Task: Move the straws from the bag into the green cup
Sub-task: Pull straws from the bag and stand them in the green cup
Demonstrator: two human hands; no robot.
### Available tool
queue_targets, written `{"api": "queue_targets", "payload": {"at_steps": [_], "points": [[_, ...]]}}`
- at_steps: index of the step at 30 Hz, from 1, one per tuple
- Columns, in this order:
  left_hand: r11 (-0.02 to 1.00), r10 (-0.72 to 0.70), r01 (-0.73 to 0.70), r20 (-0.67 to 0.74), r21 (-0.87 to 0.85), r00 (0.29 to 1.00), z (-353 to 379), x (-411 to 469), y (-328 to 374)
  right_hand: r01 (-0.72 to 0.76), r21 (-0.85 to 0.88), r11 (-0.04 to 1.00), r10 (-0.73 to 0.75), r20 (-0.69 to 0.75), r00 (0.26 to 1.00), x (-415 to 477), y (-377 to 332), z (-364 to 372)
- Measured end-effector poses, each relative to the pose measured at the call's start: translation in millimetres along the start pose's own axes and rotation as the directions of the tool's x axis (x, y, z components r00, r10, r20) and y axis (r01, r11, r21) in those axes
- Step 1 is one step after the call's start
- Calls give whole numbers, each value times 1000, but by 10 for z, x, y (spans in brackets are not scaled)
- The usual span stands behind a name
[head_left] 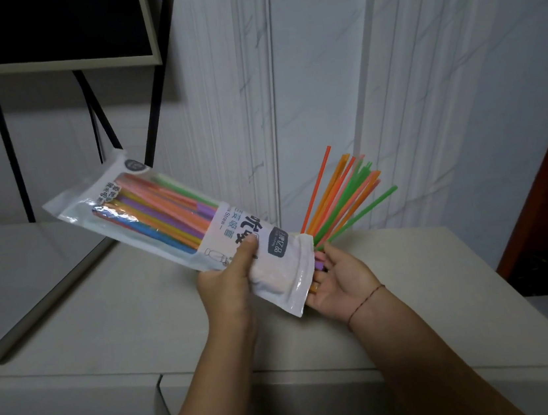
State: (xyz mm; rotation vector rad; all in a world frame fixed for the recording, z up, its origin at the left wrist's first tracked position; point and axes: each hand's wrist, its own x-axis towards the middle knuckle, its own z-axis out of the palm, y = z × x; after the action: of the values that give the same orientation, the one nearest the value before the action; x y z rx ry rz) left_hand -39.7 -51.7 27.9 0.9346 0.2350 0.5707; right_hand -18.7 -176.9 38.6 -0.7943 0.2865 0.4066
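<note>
Left hand [229, 280] clamps the bag [283, 268] near its mouth, above the bench [427, 257]. Right hand [340, 282] sits palm-up beside it, fingers hidden, grip unclear. Loose straws [350, 191] fan out just above it.

A pale cabinet top [106, 314] below; a framed dark screen [36, 26] (on black legs [10, 153]) upper left; marbled wall [419, 51] behind.

Bare cabinet top [411, 269] lies open along the near edge and the right side; the tilted straw bag [149, 215] bars the left-middle; loose straws [343, 195] fan upward just behind the bag's mouth; the marbled wall [317, 64] closes the back; a leaning panel [31, 264] crowds the left.
</note>
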Motion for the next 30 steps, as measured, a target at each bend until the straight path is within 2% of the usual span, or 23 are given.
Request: {"api": "queue_targets", "payload": {"at_steps": [3, 5, 9, 11, 14, 16, 17, 22, 26, 30], "points": [[1000, 3, -3, 0, -2, 1000, -3, 5, -3, 22, 50, 999, -23, 5, 1000, -6, -1, 6], [998, -43, 42, -20, -46, 999, -17, 16, -16, 45, 39, 998, -46, 17, 999, -12, 6, 14], [957, -209, 193, -55, -216, 976, -73, 74, -52, 170, -119, 978, -169, 21, 985, 25, 20, 41], [925, -275, 250, -50, -286, 960, -102, 94, -53, 272, -267, 924, -277, 21, 961, 51, 20, 20], [903, -310, 279, -46, -327, 950, -124, 112, -62, 390, -529, 754, -443, 30, 896, 66, -13, -33], [900, -319, 285, -52, -331, 946, -122, 116, -69, 423, -613, 667, -500, 52, 864, 44, -47, -42], [900, -322, 287, -58, -327, 945, -120, 116, -70, 433, -615, 658, -507, 63, 859, 26, -57, -35], [887, -348, 291, -103, -359, 932, -146, 138, -48, 416, -616, 670, -489, 57, 871, -25, -101, -58], [880, -359, 281, -150, -382, 921, -224, 199, 2, 420, -548, 723, -471, 53, 881, -84, -268, -141], [878, -358, 274, -159, -393, 920, -266, 253, 17, 385, -318, 866, -393, 42, 919, -92, -387, -231]]}}
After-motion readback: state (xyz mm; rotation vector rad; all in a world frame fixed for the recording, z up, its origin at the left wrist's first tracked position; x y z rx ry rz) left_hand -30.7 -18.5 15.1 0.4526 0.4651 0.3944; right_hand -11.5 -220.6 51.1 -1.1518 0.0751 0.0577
